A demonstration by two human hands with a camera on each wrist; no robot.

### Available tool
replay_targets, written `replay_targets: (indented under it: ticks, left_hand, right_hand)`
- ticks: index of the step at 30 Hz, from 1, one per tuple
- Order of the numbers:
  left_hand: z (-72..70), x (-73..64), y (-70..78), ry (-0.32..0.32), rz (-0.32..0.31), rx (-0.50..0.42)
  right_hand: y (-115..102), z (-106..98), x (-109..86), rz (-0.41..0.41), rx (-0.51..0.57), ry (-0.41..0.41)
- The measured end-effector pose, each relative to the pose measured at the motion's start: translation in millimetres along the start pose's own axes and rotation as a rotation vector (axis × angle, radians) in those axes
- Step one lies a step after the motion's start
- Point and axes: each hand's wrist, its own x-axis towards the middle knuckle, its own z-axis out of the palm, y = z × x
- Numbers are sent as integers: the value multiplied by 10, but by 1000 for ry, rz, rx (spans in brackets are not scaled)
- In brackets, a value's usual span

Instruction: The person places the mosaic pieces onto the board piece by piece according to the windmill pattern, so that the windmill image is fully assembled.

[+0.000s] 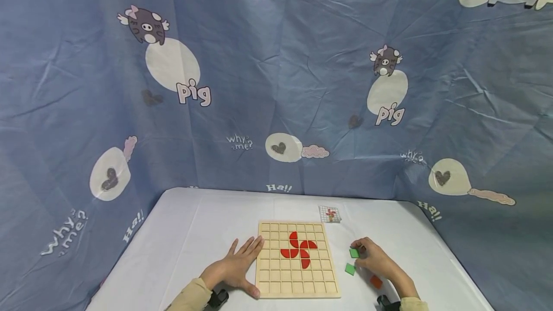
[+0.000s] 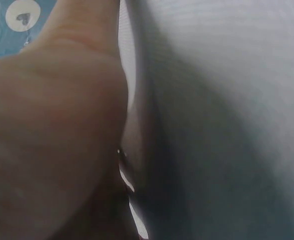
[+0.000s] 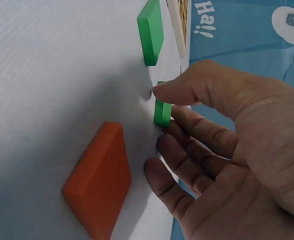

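The wooden grid board (image 1: 298, 289) lies flat on the table, with several red quarter-round pieces (image 1: 305, 263) forming a pinwheel on it. My left hand (image 1: 236, 267) lies spread along the board's left edge, its fingers straight; the left wrist view shows mostly skin (image 2: 56, 130) and white cloth. Right of the board, my right hand (image 1: 377, 258) has thumb and forefinger around a green square tile (image 3: 163, 112), pinching it at table level. A second green tile (image 1: 350, 269) lies just nearer the body, and an orange-red square tile (image 3: 101, 180) rests under the right wrist.
A small card (image 1: 330, 214) printed with a grid and red pinwheel lies beyond the board's far right corner. White cloth (image 1: 207, 224) covers the table. Behind it hangs a blue curtain (image 1: 242, 109) with pig prints.
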Motion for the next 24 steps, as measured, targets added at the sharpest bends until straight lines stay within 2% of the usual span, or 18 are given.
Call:
replay_targets:
  ticks: [13, 24]
  left_hand:
    - [12, 9, -9, 0, -6, -4]
    - [8, -2, 3, -3, -5, -6]
  right_hand:
    - [29, 36, 47, 7, -66, 56]
    - [-2, 0, 31, -2, -57, 77]
